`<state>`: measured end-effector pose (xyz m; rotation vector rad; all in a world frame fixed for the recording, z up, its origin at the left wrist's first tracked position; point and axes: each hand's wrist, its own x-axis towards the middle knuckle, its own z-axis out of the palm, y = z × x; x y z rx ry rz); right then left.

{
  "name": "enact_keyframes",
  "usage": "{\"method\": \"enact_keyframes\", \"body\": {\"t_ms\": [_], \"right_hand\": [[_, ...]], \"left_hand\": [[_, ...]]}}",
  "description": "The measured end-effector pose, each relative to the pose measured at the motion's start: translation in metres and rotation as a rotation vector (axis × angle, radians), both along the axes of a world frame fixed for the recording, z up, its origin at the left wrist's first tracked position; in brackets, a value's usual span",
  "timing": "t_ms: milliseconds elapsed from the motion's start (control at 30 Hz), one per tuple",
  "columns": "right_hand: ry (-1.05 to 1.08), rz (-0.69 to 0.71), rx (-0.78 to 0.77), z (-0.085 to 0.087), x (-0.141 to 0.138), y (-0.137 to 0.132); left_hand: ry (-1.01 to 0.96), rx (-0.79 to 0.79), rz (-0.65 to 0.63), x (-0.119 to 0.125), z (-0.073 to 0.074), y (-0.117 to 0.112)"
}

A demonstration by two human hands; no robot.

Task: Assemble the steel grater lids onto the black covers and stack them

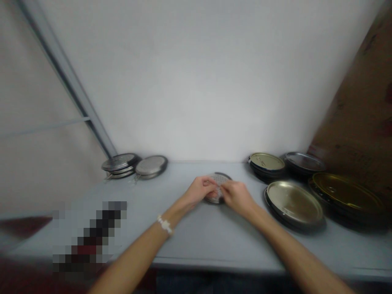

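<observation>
Perforated disc [221, 178] lies on table [199, 243], left of front pale gold disc [294, 203]. Left hand [198, 191] and right hand [236, 193] over it, fingertips pinched in; blurred, can't tell on what. Risk: weak pinch slips, or uneven pressure could skid it toward the front pale gold disc.

The perforated disc [221, 178] looks like dull metal, as does the disc stack [121, 161] by the far left corner of the smooth bench [211, 237], the amber lid [352, 194] glossy, the carton [358, 118] matt cardboard.
</observation>
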<state>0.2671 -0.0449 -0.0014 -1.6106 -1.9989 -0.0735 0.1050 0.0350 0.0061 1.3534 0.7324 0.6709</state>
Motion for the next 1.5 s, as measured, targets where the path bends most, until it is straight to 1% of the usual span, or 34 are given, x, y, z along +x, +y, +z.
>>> {"method": "enact_keyframes", "body": {"t_ms": [400,567,633,800,1000,1233,1500], "right_hand": [[-0.056,-0.064,-0.021,-0.004,-0.004,0.0],[-0.083,-0.076,-0.026,-0.003,-0.005,0.001],[-0.085,-0.078,-0.025,-0.004,-0.005,0.001],[-0.059,-0.085,-0.007,-0.004,-0.005,0.001],[-0.051,-0.086,0.021,-0.006,-0.005,0.003],[-0.054,-0.096,0.015,-0.005,-0.006,0.002],[-0.083,-0.111,-0.015,-0.008,-0.003,0.004]], "left_hand": [[-0.109,-0.158,0.003,0.003,-0.006,-0.002],[-0.171,-0.204,-0.051,0.005,-0.005,-0.007],[-0.195,-0.218,-0.05,0.006,-0.004,-0.011],[-0.216,-0.209,0.02,0.009,-0.004,-0.016],[-0.232,-0.214,0.093,0.011,-0.005,-0.014],[-0.248,-0.199,0.083,0.011,-0.006,-0.012],[-0.246,-0.229,0.058,0.01,-0.008,-0.013]]}}
